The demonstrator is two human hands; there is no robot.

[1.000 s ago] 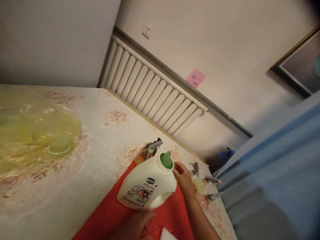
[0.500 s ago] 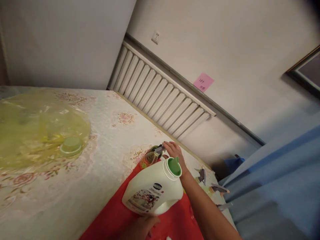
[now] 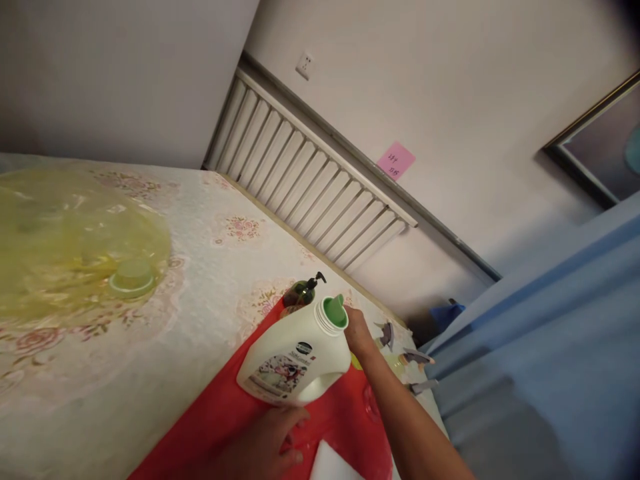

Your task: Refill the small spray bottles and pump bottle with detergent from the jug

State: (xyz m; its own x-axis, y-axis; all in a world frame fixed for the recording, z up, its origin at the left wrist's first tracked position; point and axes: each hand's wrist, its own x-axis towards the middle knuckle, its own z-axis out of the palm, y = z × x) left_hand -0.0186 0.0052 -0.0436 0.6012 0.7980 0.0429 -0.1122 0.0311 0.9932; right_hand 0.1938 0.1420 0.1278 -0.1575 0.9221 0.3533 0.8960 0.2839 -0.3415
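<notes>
Floral-patterned bench (image 3: 200, 267) fills the left and centre of the frame, with a red cloth (image 3: 220, 413) spread over its lower middle. Nearest, at the bottom centre, my left hand (image 3: 265, 443) is curled under the base of a white detergent jug (image 3: 293, 357), gripping and tipping it so its green pour spout (image 3: 334, 312) points toward the upper right. A white object (image 3: 333, 467) lies at the bottom edge beside that hand. My right hand (image 3: 357, 330) sits just right of the spout, touching the jug's neck; whether its fingers are closed I cannot tell, as the jug hides them. Just beyond the jug, a dark green pump bottle (image 3: 300, 293) stands upright at the cloth's far corner. To the right of my right forearm, several spray bottles with grey triggers (image 3: 407, 360) lie near the bench edge. At the left, a translucent yellow cover with a green knob (image 3: 131, 277) rests on the bench. Farther back, a white radiator (image 3: 310, 180) runs along the wall beneath a pink sticky note (image 3: 395, 160).
</notes>
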